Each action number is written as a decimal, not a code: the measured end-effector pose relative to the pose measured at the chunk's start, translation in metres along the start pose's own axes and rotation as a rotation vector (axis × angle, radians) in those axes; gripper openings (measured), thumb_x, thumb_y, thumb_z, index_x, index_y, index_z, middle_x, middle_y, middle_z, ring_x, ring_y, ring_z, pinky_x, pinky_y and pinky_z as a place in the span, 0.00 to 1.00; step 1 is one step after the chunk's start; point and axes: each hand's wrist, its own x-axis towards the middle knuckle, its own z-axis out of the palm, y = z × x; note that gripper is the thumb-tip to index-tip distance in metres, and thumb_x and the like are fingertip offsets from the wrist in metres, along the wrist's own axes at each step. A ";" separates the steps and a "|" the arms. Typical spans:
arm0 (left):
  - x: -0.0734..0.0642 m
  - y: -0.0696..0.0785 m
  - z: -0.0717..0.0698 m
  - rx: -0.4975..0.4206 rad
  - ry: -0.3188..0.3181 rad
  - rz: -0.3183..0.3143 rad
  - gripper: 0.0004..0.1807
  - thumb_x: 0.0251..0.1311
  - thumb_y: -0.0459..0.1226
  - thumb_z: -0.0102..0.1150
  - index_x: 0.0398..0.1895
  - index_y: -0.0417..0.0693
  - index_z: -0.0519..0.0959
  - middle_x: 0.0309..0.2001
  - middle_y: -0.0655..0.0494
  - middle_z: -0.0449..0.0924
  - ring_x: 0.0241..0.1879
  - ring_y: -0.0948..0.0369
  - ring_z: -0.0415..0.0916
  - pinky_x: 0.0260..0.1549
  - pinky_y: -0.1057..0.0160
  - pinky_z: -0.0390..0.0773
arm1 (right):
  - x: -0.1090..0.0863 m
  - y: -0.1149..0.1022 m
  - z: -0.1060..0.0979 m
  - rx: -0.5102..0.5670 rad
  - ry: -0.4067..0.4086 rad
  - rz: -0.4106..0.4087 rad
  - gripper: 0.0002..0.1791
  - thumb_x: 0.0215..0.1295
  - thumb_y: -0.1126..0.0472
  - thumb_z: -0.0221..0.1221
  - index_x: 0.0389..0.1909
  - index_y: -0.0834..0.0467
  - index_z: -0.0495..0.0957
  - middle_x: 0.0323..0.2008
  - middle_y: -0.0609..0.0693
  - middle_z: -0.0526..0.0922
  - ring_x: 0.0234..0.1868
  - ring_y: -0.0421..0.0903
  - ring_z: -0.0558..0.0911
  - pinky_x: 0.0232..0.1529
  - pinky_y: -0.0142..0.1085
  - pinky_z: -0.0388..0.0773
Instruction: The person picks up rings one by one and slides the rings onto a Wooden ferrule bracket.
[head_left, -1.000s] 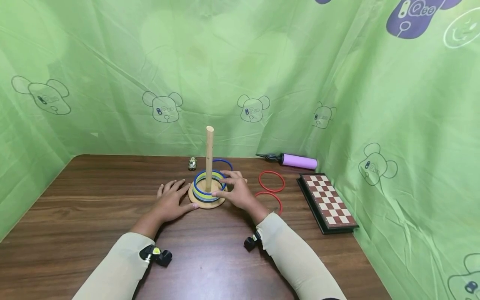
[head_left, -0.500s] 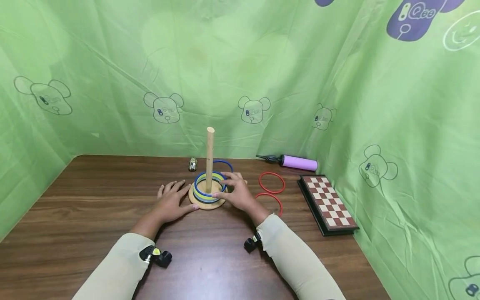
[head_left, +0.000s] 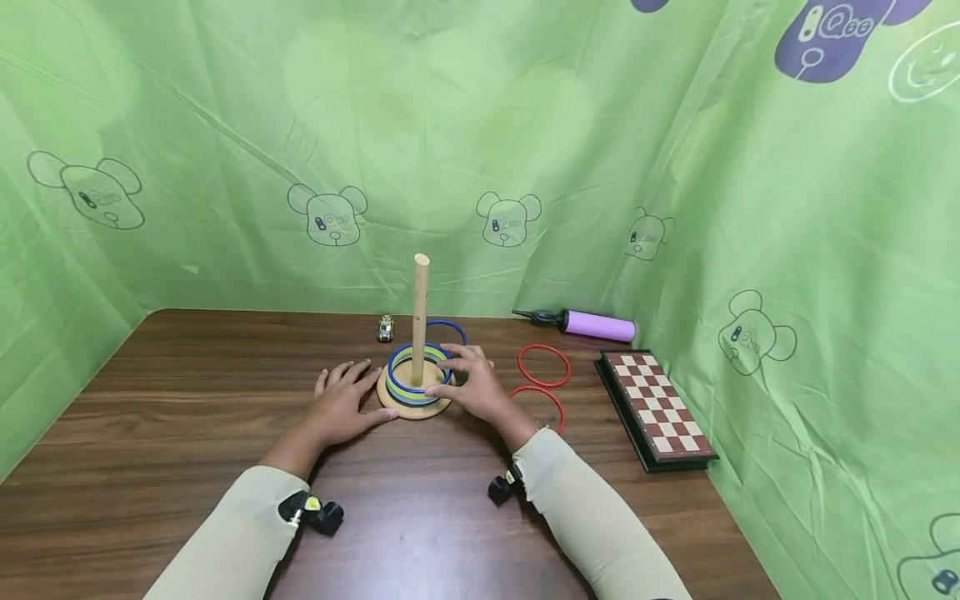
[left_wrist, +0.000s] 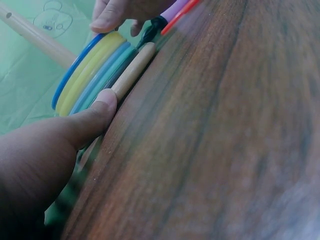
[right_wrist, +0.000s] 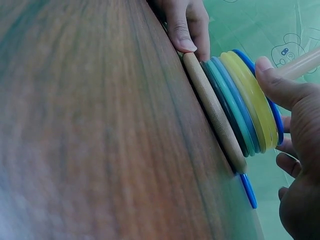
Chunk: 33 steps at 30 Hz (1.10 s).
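A wooden ring-toss stand with an upright peg (head_left: 420, 308) and a round base (head_left: 416, 413) stands on the table. Stacked round the peg are a blue ring (right_wrist: 278, 122) on top, then yellow rings (right_wrist: 250, 97), with light blue, green and dark ones lower down. My right hand (head_left: 480, 385) holds the top blue ring at its right side, thumb at the near rim and fingers behind. To the left of the stand, my left hand (head_left: 343, 408) rests on the table with fingers spread. Its thumb (left_wrist: 106, 102) touches the base's edge.
Two red rings, a far one (head_left: 543, 385) and a near one (head_left: 560, 410), lie at the right. Another blue ring (head_left: 447, 323) and a toy car (head_left: 386, 328) lie behind the stand. A purple pump (head_left: 598, 324) and a chessboard (head_left: 663, 404) are farther right.
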 end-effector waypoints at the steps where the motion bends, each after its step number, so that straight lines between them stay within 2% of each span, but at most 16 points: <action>1: 0.000 0.000 0.000 0.001 -0.001 0.000 0.54 0.64 0.71 0.66 0.83 0.47 0.70 0.83 0.36 0.63 0.83 0.32 0.53 0.77 0.18 0.45 | 0.000 0.000 0.000 0.005 -0.005 0.001 0.32 0.58 0.49 0.82 0.58 0.64 0.89 0.76 0.54 0.78 0.76 0.56 0.71 0.76 0.67 0.59; 5: 0.000 0.000 0.000 0.004 -0.003 -0.002 0.54 0.64 0.72 0.65 0.83 0.47 0.70 0.83 0.36 0.63 0.83 0.32 0.53 0.77 0.18 0.45 | -0.001 0.001 0.000 0.022 -0.016 -0.001 0.31 0.58 0.50 0.82 0.59 0.63 0.89 0.77 0.57 0.77 0.76 0.58 0.71 0.76 0.68 0.59; 20: -0.001 0.000 0.000 0.004 -0.007 -0.005 0.54 0.64 0.72 0.65 0.83 0.47 0.70 0.83 0.36 0.63 0.83 0.32 0.54 0.77 0.18 0.45 | -0.002 -0.001 0.000 0.045 0.000 0.010 0.31 0.59 0.51 0.82 0.59 0.62 0.88 0.78 0.54 0.76 0.78 0.58 0.71 0.76 0.65 0.61; 26: -0.001 0.001 0.000 0.000 -0.008 -0.008 0.54 0.64 0.71 0.66 0.83 0.47 0.70 0.83 0.36 0.63 0.83 0.31 0.53 0.77 0.18 0.45 | 0.001 0.001 0.001 0.073 0.046 -0.015 0.28 0.62 0.52 0.80 0.59 0.63 0.88 0.78 0.54 0.77 0.78 0.57 0.70 0.78 0.64 0.60; 33: 0.000 0.001 0.001 -0.001 0.000 -0.002 0.55 0.63 0.72 0.65 0.83 0.47 0.69 0.84 0.36 0.62 0.83 0.32 0.53 0.76 0.18 0.44 | 0.010 0.001 -0.006 0.088 0.157 -0.054 0.21 0.70 0.54 0.75 0.56 0.64 0.89 0.74 0.56 0.81 0.75 0.59 0.74 0.75 0.62 0.72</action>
